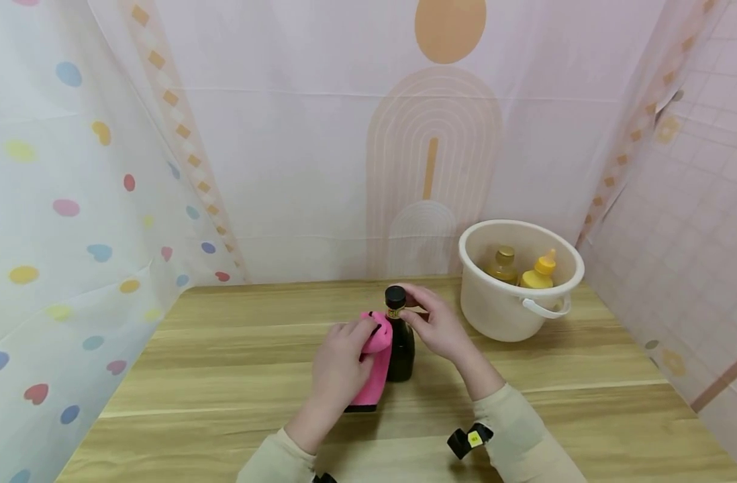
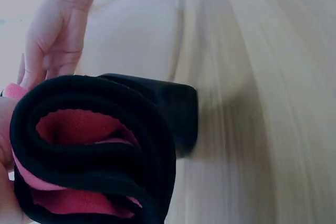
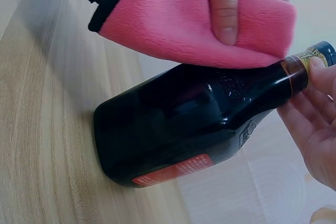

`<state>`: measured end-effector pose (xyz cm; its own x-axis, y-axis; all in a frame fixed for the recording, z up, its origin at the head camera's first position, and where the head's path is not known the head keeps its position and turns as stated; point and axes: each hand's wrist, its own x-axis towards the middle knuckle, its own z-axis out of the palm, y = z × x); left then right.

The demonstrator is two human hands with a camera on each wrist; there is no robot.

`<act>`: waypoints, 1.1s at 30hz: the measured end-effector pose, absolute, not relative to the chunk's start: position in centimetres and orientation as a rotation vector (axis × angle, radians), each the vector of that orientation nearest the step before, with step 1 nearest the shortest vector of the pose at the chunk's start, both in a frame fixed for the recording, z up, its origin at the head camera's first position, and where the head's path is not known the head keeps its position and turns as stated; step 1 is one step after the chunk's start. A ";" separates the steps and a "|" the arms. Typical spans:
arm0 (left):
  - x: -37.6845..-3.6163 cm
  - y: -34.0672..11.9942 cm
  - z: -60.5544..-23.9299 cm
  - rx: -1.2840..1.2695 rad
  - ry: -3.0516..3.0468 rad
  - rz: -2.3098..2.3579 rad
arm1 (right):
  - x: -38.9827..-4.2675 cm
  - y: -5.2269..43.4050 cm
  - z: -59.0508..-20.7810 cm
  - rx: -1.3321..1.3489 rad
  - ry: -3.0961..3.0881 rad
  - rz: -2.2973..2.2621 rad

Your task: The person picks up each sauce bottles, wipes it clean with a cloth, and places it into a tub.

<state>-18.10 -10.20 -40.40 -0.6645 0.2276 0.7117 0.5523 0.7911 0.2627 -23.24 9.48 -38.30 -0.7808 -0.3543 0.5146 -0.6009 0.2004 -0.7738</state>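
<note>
Three bottles in all: one dark bottle (image 1: 399, 342) standing at the centre of the frame, and two yellow-capped ones (image 1: 504, 264) (image 1: 540, 271) inside the bucket. One white bucket (image 1: 495, 308) sits right of centre. One pink cloth (image 1: 376, 355), just left of the dark bottle. Two hands (image 1: 338, 365) (image 1: 436, 325) work mid-frame. One wooden table (image 1: 223, 376) fills the lower half.

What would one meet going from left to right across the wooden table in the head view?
Left hand → folded pink cloth with black edge → dark glass bottle with black cap → right hand → white plastic bucket.
</note>
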 end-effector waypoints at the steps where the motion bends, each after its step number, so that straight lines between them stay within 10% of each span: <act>1: -18.1 -10.3 -40.5 -0.581 -2.295 -0.608 | -23.3 9.5 -38.3 0.913 -2.252 1.613; 33: -19.1 -12.3 -43.1 -0.656 -2.478 -0.595 | -23.5 9.3 -38.5 0.895 -2.265 1.614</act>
<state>-19.12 -12.28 -43.09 -0.7563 0.3296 0.5651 0.5502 0.7878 0.2768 -23.51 9.32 -38.47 -0.7904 -0.3487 0.5036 -0.5899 0.2117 -0.7792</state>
